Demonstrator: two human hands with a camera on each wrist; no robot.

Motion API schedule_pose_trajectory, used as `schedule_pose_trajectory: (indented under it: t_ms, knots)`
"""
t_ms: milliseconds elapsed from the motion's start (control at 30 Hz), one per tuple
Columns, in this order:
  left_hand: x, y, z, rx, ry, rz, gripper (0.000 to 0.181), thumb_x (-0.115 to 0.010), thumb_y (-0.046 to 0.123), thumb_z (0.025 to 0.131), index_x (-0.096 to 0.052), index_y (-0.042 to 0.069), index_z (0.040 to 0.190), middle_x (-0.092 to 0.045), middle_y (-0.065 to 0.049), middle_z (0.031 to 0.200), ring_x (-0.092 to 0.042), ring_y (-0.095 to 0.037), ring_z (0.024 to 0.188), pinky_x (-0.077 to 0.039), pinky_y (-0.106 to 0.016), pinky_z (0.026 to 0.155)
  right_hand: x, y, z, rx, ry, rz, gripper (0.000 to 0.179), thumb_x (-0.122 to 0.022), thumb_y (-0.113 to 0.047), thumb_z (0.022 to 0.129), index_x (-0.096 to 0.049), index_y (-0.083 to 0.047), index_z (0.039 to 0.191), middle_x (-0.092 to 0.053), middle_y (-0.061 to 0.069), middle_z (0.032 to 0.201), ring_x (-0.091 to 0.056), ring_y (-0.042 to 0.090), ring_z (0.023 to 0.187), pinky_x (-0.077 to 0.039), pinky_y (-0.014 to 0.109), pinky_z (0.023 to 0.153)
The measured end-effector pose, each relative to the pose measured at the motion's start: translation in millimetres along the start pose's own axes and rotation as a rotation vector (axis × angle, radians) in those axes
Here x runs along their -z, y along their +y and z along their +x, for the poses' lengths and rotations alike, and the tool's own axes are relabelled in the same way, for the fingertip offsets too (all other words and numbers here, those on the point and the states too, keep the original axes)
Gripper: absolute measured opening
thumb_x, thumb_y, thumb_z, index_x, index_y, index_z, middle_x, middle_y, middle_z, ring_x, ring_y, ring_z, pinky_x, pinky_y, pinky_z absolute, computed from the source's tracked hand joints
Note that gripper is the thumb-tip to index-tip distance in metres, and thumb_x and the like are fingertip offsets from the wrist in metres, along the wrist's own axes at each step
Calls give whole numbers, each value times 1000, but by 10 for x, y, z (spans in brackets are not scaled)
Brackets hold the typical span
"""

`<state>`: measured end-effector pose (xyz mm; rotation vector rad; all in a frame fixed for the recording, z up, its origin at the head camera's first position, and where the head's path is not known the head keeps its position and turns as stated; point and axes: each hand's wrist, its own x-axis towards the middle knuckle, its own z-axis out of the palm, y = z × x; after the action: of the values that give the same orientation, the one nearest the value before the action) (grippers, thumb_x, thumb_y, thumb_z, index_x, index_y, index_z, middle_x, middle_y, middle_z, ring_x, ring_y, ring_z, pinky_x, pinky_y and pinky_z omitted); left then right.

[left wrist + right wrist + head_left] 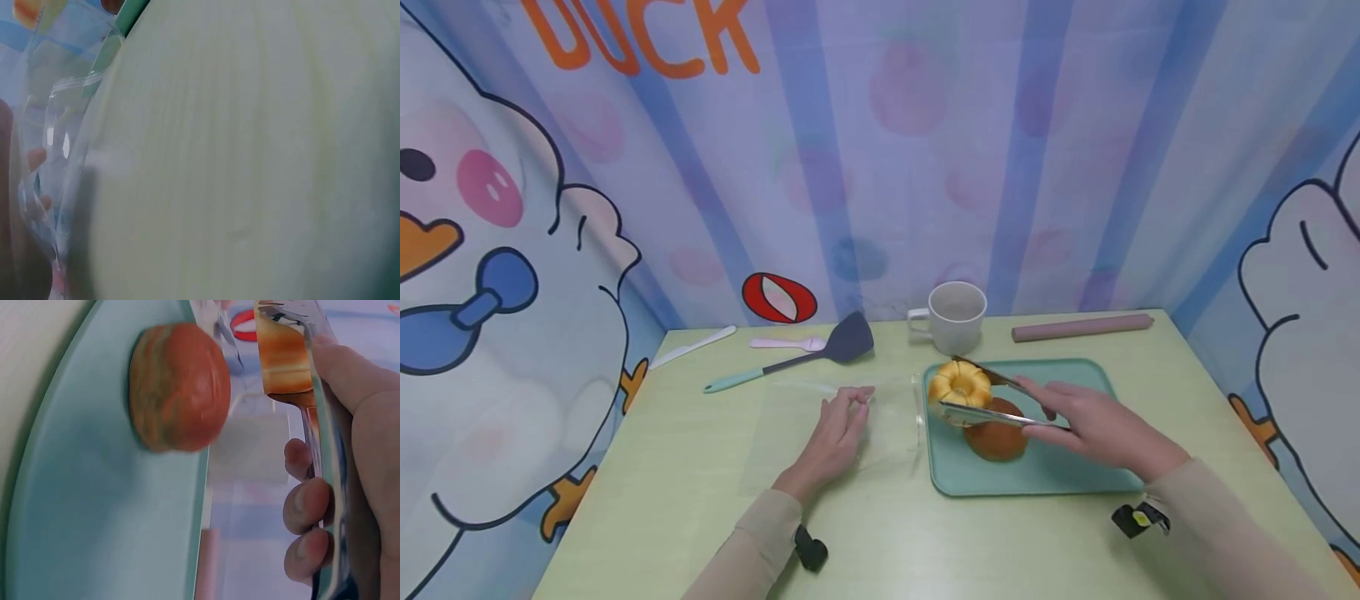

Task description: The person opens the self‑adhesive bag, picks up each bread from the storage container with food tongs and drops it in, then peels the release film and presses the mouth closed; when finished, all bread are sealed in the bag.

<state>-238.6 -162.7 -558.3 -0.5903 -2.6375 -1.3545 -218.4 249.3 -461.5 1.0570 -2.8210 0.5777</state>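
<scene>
My right hand [1097,425] grips metal tongs [1011,417] over the left part of a teal tray [1067,475]. Between the tong tips is a round, ridged yellow bread roll [958,385], raised above the tray in the right wrist view. Just below it in the head view, a brown bun [1000,446] rests on the tray. My left hand [835,433] pinches a clear plastic bag [891,442], whose mouth faces the tray. In the left wrist view the bag [75,81] stands lifted off the table, with fingertips [37,159] showing through it.
Behind the tray stand a white mug [957,321] and a mauve rolling pin [1082,327]. A dark spatula [850,338] with a mint handle, a pink fork [786,342] and a white knife [692,347] lie at the back left. A printed curtain [925,167] borders the table.
</scene>
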Motion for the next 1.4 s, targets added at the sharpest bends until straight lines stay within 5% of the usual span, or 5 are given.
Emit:
schedule_pose_trajectory:
  t_ms: [267, 800, 1400]
  knots:
    - [-5, -16, 7, -1, -17, 35, 16, -39, 27, 114, -48, 15, 117, -59, -10, 150, -44, -36, 149, -2, -71, 124, -92, -183, 245, 106, -1, -59, 65, -70, -43, 100, -55, -9, 153, -55, -10, 85, -46, -2, 68, -46, 26, 63]
    - [9, 17, 4, -9, -13, 17, 15, -39, 28, 114, -48, 16, 116, -60, -9, 149, -45, -35, 148, -5, -72, 124, -232, -303, 490, 132, -159, -50, 63, -61, -48, 105, -53, -13, 155, -57, -11, 90, -46, 1, 68, -45, 27, 65]
    - [28, 96, -4, -66, -9, 48, 12, -41, 24, 113, -49, 15, 116, -56, -12, 153, -36, -47, 152, -8, -78, 120, -308, -389, 673, 168, -187, -116, 64, -60, -53, 104, -55, -12, 153, -56, -10, 86, -42, 1, 62, -42, 25, 61]
